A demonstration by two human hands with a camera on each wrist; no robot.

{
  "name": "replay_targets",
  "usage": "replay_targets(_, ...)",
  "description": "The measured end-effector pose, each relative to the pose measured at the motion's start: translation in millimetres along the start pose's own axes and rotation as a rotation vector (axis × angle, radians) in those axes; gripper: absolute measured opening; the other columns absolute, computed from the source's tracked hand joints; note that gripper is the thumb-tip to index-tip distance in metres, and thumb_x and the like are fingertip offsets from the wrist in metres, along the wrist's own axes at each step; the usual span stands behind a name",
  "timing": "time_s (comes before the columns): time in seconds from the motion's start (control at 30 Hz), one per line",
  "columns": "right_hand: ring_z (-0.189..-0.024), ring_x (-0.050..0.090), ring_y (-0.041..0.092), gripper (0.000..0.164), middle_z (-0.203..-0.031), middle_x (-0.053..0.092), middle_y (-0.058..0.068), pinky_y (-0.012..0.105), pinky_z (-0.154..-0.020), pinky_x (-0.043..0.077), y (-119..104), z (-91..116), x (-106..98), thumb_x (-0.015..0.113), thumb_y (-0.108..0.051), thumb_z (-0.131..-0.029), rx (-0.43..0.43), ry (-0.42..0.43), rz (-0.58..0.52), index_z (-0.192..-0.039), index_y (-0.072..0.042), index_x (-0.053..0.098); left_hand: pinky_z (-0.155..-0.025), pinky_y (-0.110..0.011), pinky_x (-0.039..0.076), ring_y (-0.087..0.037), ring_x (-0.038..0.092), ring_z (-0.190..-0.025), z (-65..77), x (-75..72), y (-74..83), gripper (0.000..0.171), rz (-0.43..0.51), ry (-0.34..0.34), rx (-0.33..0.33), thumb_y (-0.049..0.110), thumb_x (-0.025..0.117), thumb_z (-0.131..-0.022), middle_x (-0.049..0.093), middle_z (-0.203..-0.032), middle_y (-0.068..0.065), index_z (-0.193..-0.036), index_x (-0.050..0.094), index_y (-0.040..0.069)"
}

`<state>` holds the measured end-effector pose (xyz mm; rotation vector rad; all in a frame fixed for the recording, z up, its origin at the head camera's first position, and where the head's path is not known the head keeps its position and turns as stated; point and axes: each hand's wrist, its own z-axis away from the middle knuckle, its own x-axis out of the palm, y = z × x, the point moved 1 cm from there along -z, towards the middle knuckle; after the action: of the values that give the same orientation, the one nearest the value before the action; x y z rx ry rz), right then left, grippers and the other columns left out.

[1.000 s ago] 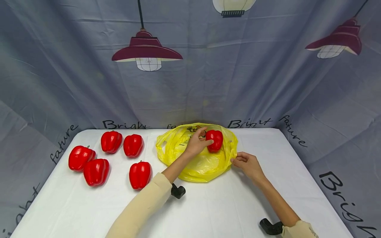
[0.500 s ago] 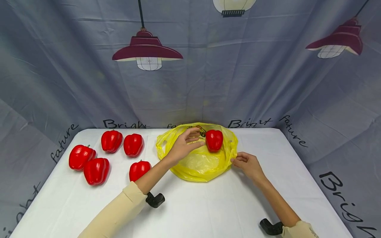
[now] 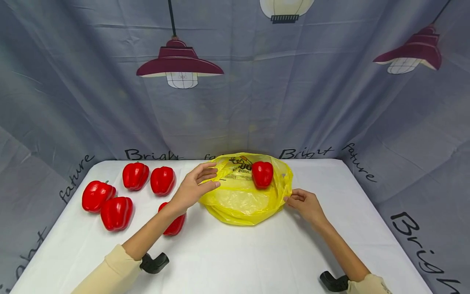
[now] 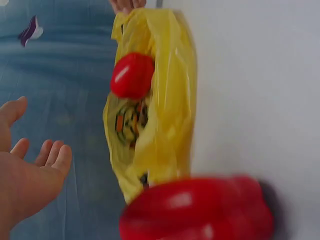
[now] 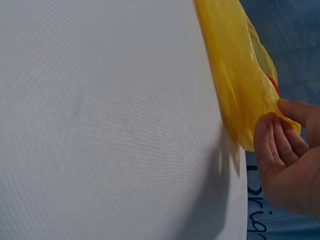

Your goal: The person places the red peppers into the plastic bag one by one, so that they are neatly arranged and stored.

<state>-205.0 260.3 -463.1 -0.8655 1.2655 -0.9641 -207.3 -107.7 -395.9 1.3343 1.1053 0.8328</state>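
Observation:
A yellow plastic bag (image 3: 235,208) lies spread at the back middle of the table, its mouth facing up. Inside it, toward the right, sits a red bell pepper (image 3: 262,174). My right hand (image 3: 304,206) pinches the bag's right edge between thumb and fingers, as the right wrist view also shows. My left hand (image 3: 192,188) is raised at the bag's left side, fingers spread and holding nothing. Under the left forearm another bell pepper (image 3: 176,223) is partly hidden; in the left wrist view that bell pepper (image 4: 200,210) looms close and blurred.
Several more red bell peppers (image 3: 116,213) stand in a loose group on the left of the white table (image 3: 257,261). A grey printed curtain (image 3: 235,102) hangs right behind the table's back edge and along both sides.
My left hand has let go of the bell pepper inside the bag and drawn back leftward, out past the bag's left side. The right hand keeps its hold on the bag's edge.

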Motion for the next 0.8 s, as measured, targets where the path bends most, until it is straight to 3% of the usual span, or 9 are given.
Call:
replay_targets(0.27,-0.086,0.065,0.021,0.037,-0.094,0.069,0.009,0.029,-0.079,0.058,0.1,0.6,-0.5,0.071,-0.015,-0.094,0.007,0.003,0.003,-0.121,0.01,0.062,-0.1,-0.025,0.046,-0.03,0.048,-0.133,35.6,-52.2,-4.7,0.062,-0.124,0.096,-0.037,0.02,0.073,-0.093,0.051,-0.143,-0.013,-0.146,0.045,0.006)
replay_targets(0.47,-0.084,0.065,0.018,0.036,-0.093,0.068,0.009,0.029,-0.08,0.058,1.7,0.4,-0.9,0.07,-0.013,-0.094,0.004,0.01,0.001,-0.12,0.01,0.061,-0.095,-0.015,0.045,-0.034,0.045,-0.134,64.9,-84.8,-12.5,0.063,-0.194,0.119,-0.07,0.02,0.073,-0.093,0.048,-0.145,-0.016,-0.146,0.044,0.004)
replay_targets(0.6,-0.085,0.065,0.019,0.034,-0.093,0.068,0.01,0.029,-0.08,0.058,1.6,0.1,-0.8,0.069,-0.012,-0.095,-0.002,0.012,0.002,-0.119,0.01,0.061,-0.094,-0.014,0.045,-0.037,0.043,-0.135,83.7,-97.2,-22.3,0.067,-0.239,0.134,-0.102,0.02,0.074,-0.092,0.046,-0.147,-0.017,-0.148,0.042,0.004)
replay_targets(0.8,-0.085,0.065,0.018,0.034,-0.095,0.068,0.012,0.03,-0.081,0.058,1.3,-0.1,0.4,0.069,-0.012,-0.095,0.003,0.008,0.008,-0.12,0.01,0.061,-0.101,-0.028,0.043,-0.042,0.036,-0.139,102.3,-102.5,-42.8,0.071,-0.219,0.098,-0.17,0.022,0.074,-0.091,0.039,-0.151,-0.02,-0.15,0.039,0.004)
